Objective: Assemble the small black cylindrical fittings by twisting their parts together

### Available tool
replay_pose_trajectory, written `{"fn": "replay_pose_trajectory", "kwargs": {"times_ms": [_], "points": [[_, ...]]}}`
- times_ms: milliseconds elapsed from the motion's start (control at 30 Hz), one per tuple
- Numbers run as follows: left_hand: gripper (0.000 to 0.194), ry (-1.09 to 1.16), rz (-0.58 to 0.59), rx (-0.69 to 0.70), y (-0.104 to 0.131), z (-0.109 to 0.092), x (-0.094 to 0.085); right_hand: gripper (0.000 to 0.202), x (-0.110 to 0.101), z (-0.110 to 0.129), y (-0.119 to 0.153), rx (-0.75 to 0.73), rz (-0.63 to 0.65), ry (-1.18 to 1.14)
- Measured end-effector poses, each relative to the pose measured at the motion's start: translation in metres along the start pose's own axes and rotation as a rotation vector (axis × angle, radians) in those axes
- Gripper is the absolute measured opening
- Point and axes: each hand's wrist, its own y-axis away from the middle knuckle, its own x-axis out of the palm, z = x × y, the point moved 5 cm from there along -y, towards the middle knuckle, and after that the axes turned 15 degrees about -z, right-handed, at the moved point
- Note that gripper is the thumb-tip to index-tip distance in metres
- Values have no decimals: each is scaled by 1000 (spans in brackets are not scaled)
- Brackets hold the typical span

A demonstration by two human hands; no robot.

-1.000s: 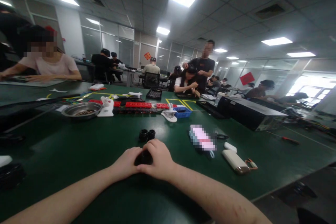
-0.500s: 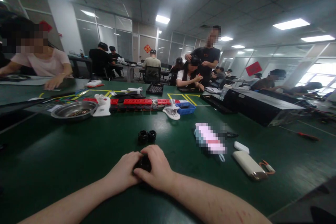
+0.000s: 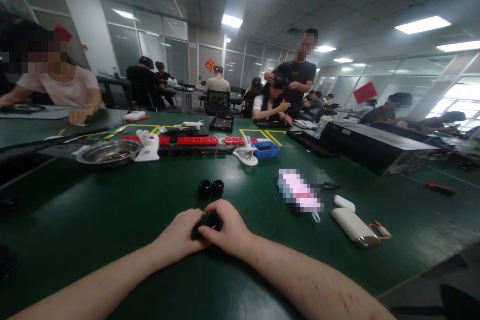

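Low over the green tabletop, my left hand (image 3: 182, 232) and my right hand (image 3: 231, 229) close around one black, round, ring-like part (image 3: 212, 220). My left fingers press on its left side. The right thumb and fingers curl around its right side and hide much of it. Just beyond my hands, two similar black round parts stand side by side, the larger one (image 3: 205, 188) on the left and the smaller one (image 3: 218, 187) on the right. Their exact kind is too dark to make out.
A metal bowl (image 3: 88, 156) with small pieces, white clamps (image 3: 246, 154), a red strip (image 3: 197, 140) and a blue tray (image 3: 270, 152) line the far side. To the right lie a cream power bank (image 3: 354, 226) and a black case (image 3: 375, 145). Other people sit around.
The view has shifted slightly. My hands have turned the black part a little, so that more of its ring-like top shows; both hands still grip it.
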Motion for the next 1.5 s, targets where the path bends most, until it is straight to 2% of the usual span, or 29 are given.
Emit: {"fn": "replay_pose_trajectory", "kwargs": {"times_ms": [167,367,467,567,633,767,867,967,1033,1167,1267,1367,1500], "points": [[34,22,7,-29,1,0,-1,46,-2,10,2,-105,50,-87],[25,-20,14,-10,0,1,1,31,-6,3,-3,20,-79,117],[26,-5,18,-25,0,0,1,17,-3,8,-2,-44,-25,99],[29,-1,2,-36,0,2,0,32,-3,16,1,-131,16,17],[28,0,2,-20,0,2,1,35,-7,15,1,-86,-35,13],[26,9,15,6,0,2,2,28,-11,5,-1,61,-112,91],[29,-1,13,-11,0,1,2,18,-9,6,-2,0,-55,74],[31,-13,6,-23,0,-1,0,32,-7,11,0,-93,-8,10],[30,-11,6,-13,0,-2,-1,36,-8,10,0,-64,-37,2],[31,-10,7,-7,2,-3,-2,25,-10,0,-2,58,-87,61],[32,-18,14,-14,2,0,0,15,-8,2,-3,-7,-33,17],[36,-29,-4,-9,2,2,1,26,-7,6,-2,-92,2,-66],[33,-15,-13,10,2,0,0,29,-10,1,-1,27,-96,-17]]}}
